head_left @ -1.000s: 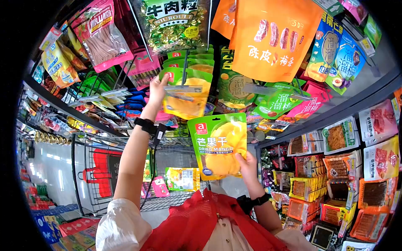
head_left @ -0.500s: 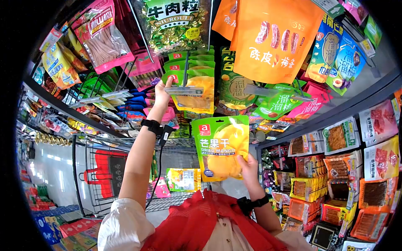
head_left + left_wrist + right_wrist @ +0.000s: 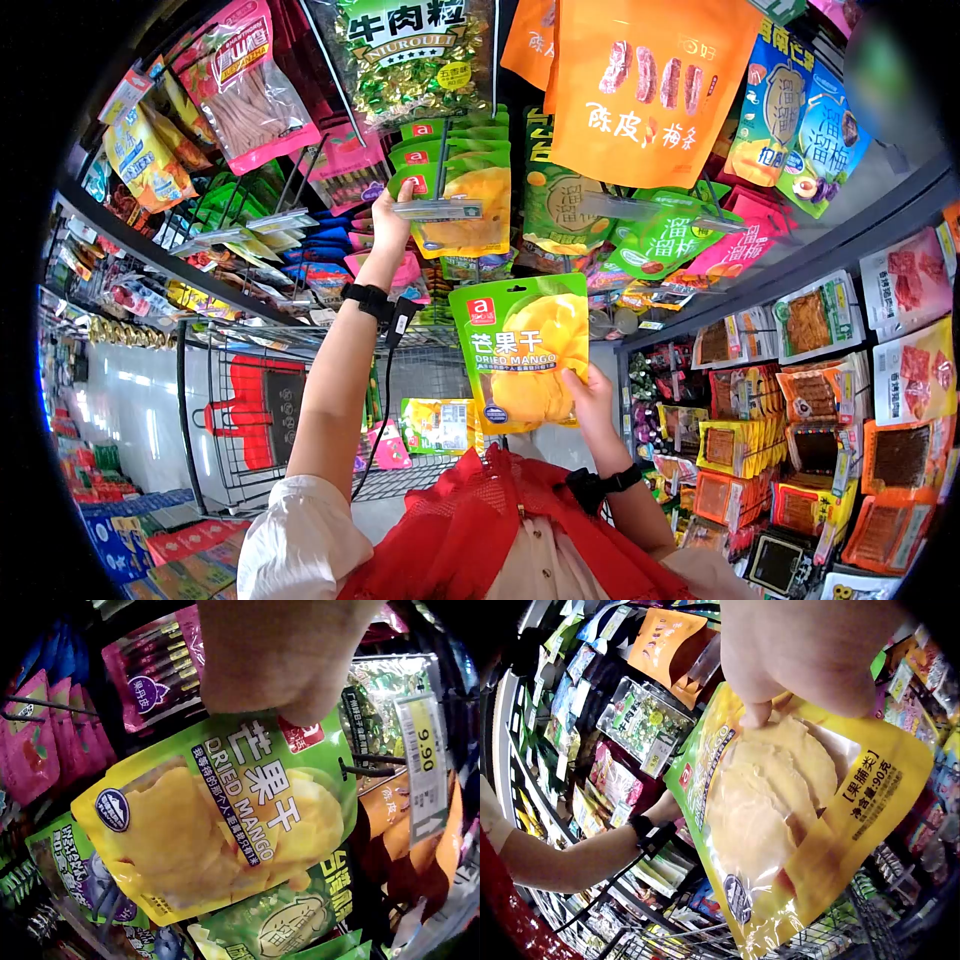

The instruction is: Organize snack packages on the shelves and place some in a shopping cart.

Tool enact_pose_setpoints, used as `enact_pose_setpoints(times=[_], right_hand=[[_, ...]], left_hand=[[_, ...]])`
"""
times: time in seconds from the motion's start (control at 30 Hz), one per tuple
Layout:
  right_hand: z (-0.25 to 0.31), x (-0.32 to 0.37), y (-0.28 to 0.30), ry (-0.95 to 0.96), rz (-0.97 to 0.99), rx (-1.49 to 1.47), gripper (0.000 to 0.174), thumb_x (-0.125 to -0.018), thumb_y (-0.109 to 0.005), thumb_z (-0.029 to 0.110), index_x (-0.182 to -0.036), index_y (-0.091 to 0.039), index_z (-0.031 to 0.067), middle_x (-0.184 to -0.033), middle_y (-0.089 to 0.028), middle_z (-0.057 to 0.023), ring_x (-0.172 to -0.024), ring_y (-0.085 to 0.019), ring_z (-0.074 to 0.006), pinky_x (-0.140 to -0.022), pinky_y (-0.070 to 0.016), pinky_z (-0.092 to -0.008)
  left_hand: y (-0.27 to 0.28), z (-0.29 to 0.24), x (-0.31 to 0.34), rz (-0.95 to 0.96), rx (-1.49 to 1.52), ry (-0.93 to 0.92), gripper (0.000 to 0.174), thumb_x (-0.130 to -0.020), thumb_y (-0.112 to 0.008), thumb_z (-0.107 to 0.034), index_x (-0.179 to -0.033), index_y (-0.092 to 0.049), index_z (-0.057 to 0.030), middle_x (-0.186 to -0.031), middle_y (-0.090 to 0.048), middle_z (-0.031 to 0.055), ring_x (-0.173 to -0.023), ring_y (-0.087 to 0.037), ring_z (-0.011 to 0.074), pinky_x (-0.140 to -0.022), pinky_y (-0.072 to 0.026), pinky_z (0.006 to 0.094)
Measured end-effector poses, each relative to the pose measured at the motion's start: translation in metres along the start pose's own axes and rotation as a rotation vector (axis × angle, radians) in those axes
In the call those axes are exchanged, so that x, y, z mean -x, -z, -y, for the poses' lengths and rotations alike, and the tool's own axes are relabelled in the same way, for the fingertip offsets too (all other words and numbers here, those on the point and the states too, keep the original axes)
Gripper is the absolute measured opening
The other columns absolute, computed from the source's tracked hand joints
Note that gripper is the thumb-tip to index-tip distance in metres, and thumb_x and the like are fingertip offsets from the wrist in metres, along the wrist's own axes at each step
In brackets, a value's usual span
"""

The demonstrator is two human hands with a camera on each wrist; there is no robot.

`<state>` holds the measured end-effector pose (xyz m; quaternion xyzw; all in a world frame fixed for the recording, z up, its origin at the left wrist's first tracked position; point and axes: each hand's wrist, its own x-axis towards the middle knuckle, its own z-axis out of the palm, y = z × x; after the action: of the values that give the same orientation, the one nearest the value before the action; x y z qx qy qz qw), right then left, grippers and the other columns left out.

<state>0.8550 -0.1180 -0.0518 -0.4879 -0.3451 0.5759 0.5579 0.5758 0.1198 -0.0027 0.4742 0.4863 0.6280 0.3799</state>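
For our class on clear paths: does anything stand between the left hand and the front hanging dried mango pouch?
Nothing visible: the left hand touches the pouch, though in the head view a price tag overlaps it.

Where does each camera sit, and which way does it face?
Head: worn on the head, facing forward and down at the held mango bag; shows left hand, right hand, left arm, right arm, left sleeve and red garment.
Left wrist: on that wrist, facing the hanging mango bag; part of the left hand shows.
Right wrist: on that wrist, facing the held mango bag; shows part of the right hand, left arm, left sleeve and red garment.
Shared: head and right wrist show the held mango bag.
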Motion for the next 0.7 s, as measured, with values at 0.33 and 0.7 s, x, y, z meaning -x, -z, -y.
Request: enact_pose_setpoints(times=[0.33, 0.7], right_hand=[[0.004, 0.001, 0.010, 0.009, -0.058, 0.014, 0.017, -0.081, -0.055, 0.006, -0.096, -0.055, -0.0030, -0.089, -0.058, -0.0020, -0.077, -0.053, -0.0069, -0.067, -0.0435, -0.0212], [0.019, -0.065, -0.013, 0.164, -0.082, 0.078, 0.015, -0.080, -0.058, 0.009, -0.088, -0.058, -0.0033, -0.082, -0.059, -0.0004, -0.072, -0.051, -0.0047, -0.063, -0.0423, -0.0205]], left_hand=[[0.020, -0.017, 0.018, -0.093, -0.367, -0.366, 0.027, -0.082, -0.050, -0.005, -0.109, -0.047, -0.0013, -0.099, -0.052, 0.0071, -0.087, -0.049, 0.0136, -0.078, -0.0400, 0.0255], [-0.007, -0.101, 0.055, 0.077, -1.318, -1.124, 0.049, -0.061, -0.063, -0.006, -0.108, -0.050, -0.0114, -0.113, -0.047, 0.0046, -0.103, -0.044, 0.0249, -0.090, -0.0324, 0.0405]])
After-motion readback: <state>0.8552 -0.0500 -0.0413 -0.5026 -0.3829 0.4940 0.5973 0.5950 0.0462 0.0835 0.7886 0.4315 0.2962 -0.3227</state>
